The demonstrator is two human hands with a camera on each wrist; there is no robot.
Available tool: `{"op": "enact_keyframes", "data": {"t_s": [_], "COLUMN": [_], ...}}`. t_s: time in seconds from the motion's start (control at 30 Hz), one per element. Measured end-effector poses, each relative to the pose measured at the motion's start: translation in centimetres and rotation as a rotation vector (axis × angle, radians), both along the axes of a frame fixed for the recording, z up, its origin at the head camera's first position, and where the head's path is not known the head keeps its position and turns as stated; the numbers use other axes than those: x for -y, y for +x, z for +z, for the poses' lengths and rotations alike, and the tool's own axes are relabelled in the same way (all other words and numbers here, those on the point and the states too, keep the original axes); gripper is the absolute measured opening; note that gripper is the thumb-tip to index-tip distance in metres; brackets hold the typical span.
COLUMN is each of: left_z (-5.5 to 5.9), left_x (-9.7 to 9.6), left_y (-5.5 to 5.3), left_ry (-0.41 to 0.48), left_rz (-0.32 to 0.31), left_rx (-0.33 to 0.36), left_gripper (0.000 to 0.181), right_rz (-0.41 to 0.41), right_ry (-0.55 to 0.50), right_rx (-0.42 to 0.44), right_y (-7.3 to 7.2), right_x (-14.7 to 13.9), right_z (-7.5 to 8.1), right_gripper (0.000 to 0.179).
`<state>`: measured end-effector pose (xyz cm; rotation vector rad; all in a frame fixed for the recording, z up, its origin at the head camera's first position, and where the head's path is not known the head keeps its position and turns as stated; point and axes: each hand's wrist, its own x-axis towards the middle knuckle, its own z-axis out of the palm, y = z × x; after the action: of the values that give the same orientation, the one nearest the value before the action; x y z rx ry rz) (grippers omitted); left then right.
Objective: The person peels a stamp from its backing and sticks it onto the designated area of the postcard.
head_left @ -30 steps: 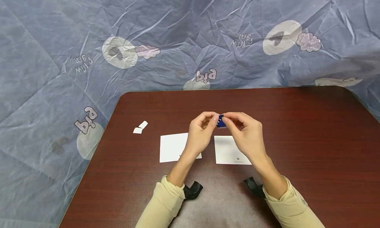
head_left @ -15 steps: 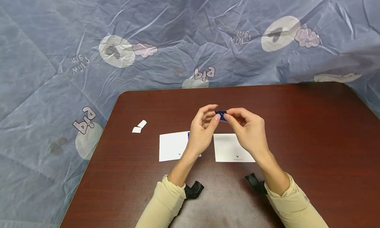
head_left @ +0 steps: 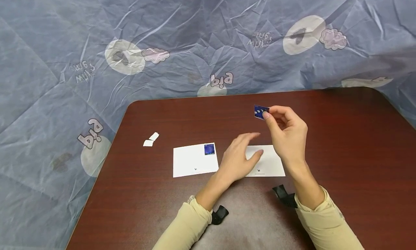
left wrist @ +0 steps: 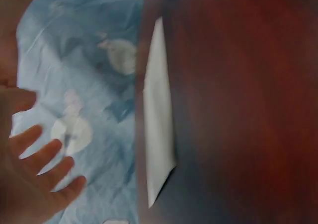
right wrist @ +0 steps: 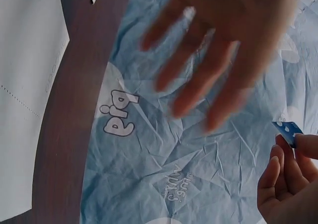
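Note:
My right hand (head_left: 290,136) pinches a small dark blue stamp (head_left: 259,111) between thumb and fingertips, raised above the far part of the table. White crescent-like shapes show on the stamp (right wrist: 289,132) in the right wrist view. My left hand (head_left: 238,158) holds nothing; its fingers are loosely extended over the right-hand white postcard (head_left: 271,165), hiding that card's left part. Whether it touches the card I cannot tell. To the left lies another white postcard (head_left: 191,161), with a blue stamp (head_left: 209,149) at its top right corner.
Two small white paper pieces (head_left: 151,139) lie at the table's left. The brown table (head_left: 341,152) runs back to a hanging blue-grey cloth (head_left: 195,33). Black straps (head_left: 220,214) sit at the wrists.
My left hand has let go of the stamp and moved down over the right-hand postcard. My right hand has carried the stamp up and to the right. The left postcard's stamp is now uncovered.

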<state>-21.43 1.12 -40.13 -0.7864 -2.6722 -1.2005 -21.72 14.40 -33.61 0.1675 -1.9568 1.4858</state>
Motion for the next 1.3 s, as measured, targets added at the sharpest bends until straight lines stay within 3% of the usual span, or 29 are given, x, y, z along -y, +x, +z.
{"op": "enact_keyframes", "data": {"t_s": [0.07,0.13,0.2,0.27,0.53,0.63,0.9,1.07,1.3], "left_z": [-0.7,-1.3,-1.8,-2.0,-2.2,-2.1,-2.0,-2.1,-2.1], "left_x": [-0.5,-0.9,-1.1,-1.2,-0.9,-0.8,-1.0,-1.1,-1.1], "left_y": [0.4,0.7,1.0,1.3,1.6,1.6,1.5,1.7,1.7], "left_ry": [-0.231,-0.399,-0.526,-0.598,-0.719,-0.753,-0.820,-0.841,-0.845], "left_rz": [-0.050,-0.118,-0.166,-0.185,-0.171,-0.178,-0.192,-0.203,-0.196], "left_rx": [-0.016,0.001,0.048,0.091,0.271,0.304,0.286,0.293,0.310], "left_gripper": [0.052,0.059,0.065,0.068,0.072,0.072,0.074,0.074,0.075], "right_rz": [0.007,0.012,0.015,0.013,0.012,0.006,-0.014,-0.076,-0.144], "right_ry": [-0.013,-0.011,-0.009,-0.002,0.018,0.022,0.017,0.005,0.128], "right_rx": [0.003,0.005,0.005,0.004,0.008,0.010,0.021,0.033,0.212], "right_y": [0.0,-0.1,-0.1,-0.2,-0.3,-0.4,-0.5,-0.5,-0.7], "right_x": [0.0,0.0,0.0,0.1,0.2,0.1,-0.5,-2.3,-5.7], "right_z": [0.1,0.1,0.1,0.2,0.3,0.4,0.3,-0.1,-2.3], "right_gripper": [0.013,0.013,0.013,0.013,0.013,0.013,0.015,0.015,0.018]}}
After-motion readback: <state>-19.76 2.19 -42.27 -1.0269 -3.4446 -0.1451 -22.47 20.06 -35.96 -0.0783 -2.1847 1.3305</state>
